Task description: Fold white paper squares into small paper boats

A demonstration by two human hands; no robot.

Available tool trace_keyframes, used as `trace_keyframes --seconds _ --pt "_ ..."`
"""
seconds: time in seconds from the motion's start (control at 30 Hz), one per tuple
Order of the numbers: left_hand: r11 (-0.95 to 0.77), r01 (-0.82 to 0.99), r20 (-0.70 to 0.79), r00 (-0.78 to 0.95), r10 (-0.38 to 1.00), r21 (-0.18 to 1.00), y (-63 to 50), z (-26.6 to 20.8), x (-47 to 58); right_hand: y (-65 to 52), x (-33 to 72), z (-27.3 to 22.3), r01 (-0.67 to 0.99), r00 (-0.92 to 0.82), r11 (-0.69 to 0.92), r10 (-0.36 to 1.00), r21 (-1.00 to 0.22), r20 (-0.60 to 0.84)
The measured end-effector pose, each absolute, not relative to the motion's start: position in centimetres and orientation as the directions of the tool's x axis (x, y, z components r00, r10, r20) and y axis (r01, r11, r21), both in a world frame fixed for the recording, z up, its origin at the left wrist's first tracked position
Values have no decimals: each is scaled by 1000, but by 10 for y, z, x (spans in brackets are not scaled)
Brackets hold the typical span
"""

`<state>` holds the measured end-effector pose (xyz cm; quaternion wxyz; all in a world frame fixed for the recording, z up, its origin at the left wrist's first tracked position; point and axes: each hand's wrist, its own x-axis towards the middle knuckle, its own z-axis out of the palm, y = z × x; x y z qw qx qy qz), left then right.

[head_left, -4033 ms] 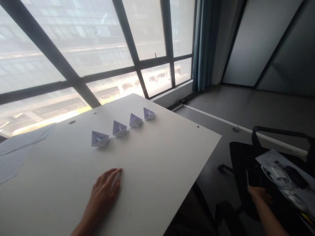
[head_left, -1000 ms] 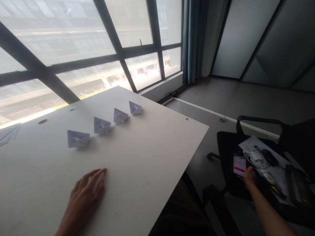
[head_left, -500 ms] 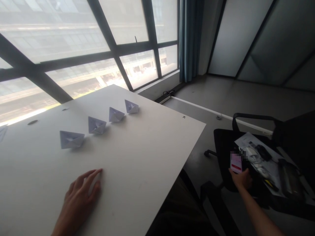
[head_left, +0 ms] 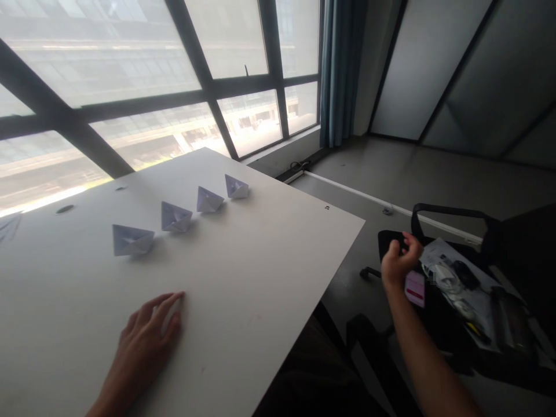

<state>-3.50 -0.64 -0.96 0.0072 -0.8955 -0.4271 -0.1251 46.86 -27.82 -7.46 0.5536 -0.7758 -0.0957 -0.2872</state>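
The phone (head_left: pixel 414 289) has been let go by the right hand (head_left: pixel 402 260).
That hand's fingers are loosely curled, thumb held apart; the phone is left on the black chair (head_left: pixel 443 327). The left hand (head_left: pixel 145 331) is still rested on the white table (head_left: pixel 260 278), fingers slightly spread, near four folded papers (head_left: pixel 176 218).

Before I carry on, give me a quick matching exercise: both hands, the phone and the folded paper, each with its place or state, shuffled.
1. Left hand
2. Right hand
3. Phone
4. Folded paper shapes

A. Screen lit, on the chair
B. Four of them, standing in a row
C. Palm down on the white table
D. Loosely curled, out past the table's right edge

Pairs: 1-C, 2-D, 3-A, 4-B
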Motion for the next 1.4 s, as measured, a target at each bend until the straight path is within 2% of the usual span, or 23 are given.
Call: trace_keyframes --seconds 0.1,0.13,0.2,0.23,0.3,0.4,0.47,0.53,0.8,0.9,1.07,1.17,1.23,1.3,1.33,1.4 --pt "-633 769 203 609 767 85 -7 -9 -34 -215 406 19 698 715 -47 5 -714 699" --pt "-633 770 197 610 768 86 -8 -8 -34 -194 380 40 724 677 66 122 -686 726" --pt "-634 768 189 611 769 94 -9 -8 -34 -152 327 64 714 518 249 440 -654 734" --pt "-634 767 188 611 769 102 -10 -9 -35 -132 302 68 698 393 314 584 -644 711" --pt "-638 761 193 612 767 119 -9 -11 -36 -92 257 62 678 140 378 775 -630 616" --pt "-652 749 224 620 752 118 -5 -19 -38 -43 207 38 684 -130 345 925 -642 358" --pt "-652 750 246 616 748 106 -3 -24 -39 -20 185 22 719 -212 295 955 -629 206" --pt "-638 763 247 601 760 104 -3 -27 -39 -6 170 12 763 -246 290 957 -578 155" --pt "-582 803 167 561 811 127 -22 -17 -29 -2 160 11 844 -343 392 919 -366 194" --pt "-577 805 138 561 816 140 -24 -16 -27 -5 159 11 851 -343 391 919 -351 192" --pt "-597 785 172 573 802 167 -26 -21 -31 -7 158 10 857 -310 362 931 -368 195" --pt "-611 754 195 579 792 240 -19 -15 -36 -5 157 11 849 -312 360 932 -385 185" --pt "-594 718 183 570 801 364 -5 -3 -40 -4 158 11 845 -316 360 933 -396 174" --pt "-463 733 169 442 881 498 19 16 -41 -2 158 11 843 -318 362 932 -397 175" --pt "-430 740 205 380 902 518 34 26 -41 -2 158 10 843 -320 366 930 -394 179" --pt "-446 757 326 318 890 478 70 43 -39 0 159 9 842 -330 380 924 -383 191"
